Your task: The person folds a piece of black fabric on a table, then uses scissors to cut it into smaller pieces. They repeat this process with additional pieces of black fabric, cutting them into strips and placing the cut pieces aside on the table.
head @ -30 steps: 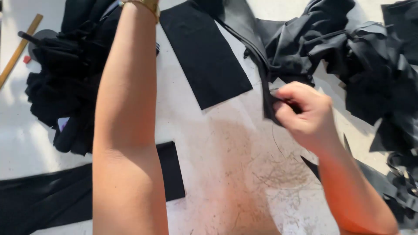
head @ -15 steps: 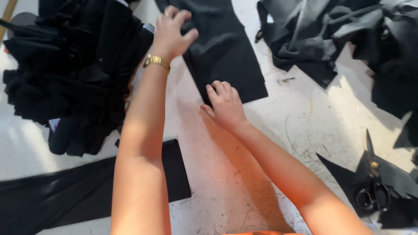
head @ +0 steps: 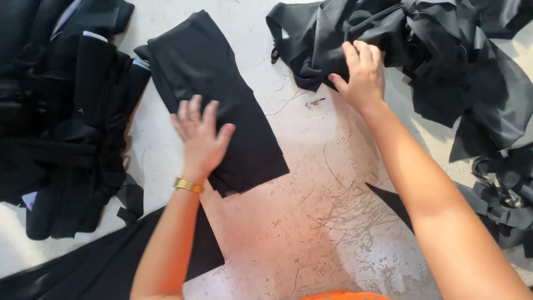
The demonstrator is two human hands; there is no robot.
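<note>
The folded black cloth (head: 222,105) lay flat on the desk (head: 311,222), toward its far edge and a little left of the middle, its long side running from the far left toward me. My left hand (head: 201,136) rested palm down on the near left part of that cloth, fingers spread and open, gripping nothing; a gold watch (head: 187,185) sat at the wrist, and the forearm ran back toward the near edge. My right hand (head: 361,72) reached out toward the far right, arm nearly straight, fingers curled onto the loose heap of black fabric (head: 444,50) there, though I could not tell whether they had closed on a piece. A stack of dark garments (head: 66,122) filled the left edge.
</note>
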